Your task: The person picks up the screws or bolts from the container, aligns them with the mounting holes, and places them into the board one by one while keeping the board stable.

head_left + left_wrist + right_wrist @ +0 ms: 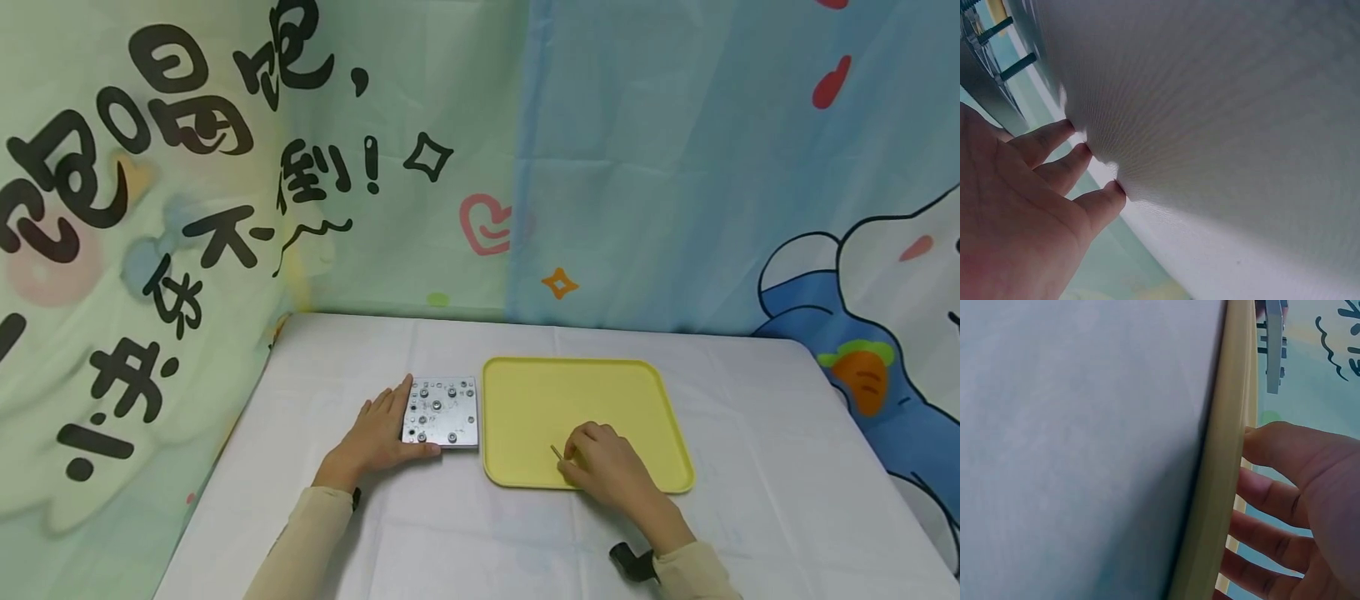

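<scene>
A silver metal plate (pixel 440 412), dotted with several screw heads and holes, sits on the table left of the yellow tray (pixel 517 467). Its edge and the dark bolts (pixel 1017 67) below it show in the left wrist view. My left hand (pixel 378 432) braces the plate, index finger along its left edge and thumb along its front edge; the other fingers (pixel 1063 175) press the white cloth. Over the tray's front part, my right hand (pixel 606 467) pinches a short, thin, brass-coloured rod (pixel 556 452) between thumb and fingertips. In the right wrist view the tray's rim hides the rod.
White cloth (pixel 450 533) covers the table. A printed curtain (pixel 420 275) stands along its back and left side. The plate lies close to the tray's left rim. A dark wrist device (pixel 632 563) hangs at the right sleeve.
</scene>
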The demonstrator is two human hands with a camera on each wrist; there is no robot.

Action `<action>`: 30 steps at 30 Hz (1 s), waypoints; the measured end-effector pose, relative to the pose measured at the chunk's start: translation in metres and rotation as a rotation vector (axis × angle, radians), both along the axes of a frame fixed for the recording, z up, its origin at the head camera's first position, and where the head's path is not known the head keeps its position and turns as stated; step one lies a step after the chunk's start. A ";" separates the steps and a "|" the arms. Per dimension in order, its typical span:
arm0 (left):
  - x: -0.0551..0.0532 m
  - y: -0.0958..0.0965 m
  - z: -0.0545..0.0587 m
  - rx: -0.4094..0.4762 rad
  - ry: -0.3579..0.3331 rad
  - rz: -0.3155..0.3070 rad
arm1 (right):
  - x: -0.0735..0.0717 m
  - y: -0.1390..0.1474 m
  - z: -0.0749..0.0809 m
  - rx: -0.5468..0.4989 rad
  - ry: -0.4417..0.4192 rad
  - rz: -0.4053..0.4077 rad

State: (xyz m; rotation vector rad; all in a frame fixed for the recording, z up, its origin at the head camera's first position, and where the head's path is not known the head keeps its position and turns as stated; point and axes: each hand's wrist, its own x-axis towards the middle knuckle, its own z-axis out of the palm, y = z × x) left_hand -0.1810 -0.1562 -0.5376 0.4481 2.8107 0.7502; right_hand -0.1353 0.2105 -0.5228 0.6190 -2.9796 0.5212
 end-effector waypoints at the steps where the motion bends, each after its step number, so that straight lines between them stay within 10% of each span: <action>1: 0.000 0.000 0.000 0.000 0.001 0.000 | 0.000 0.000 0.000 0.005 0.004 -0.002; 30: 0.000 0.001 0.002 -0.015 -0.012 -0.004 | -0.006 -0.001 0.001 -0.014 0.097 0.010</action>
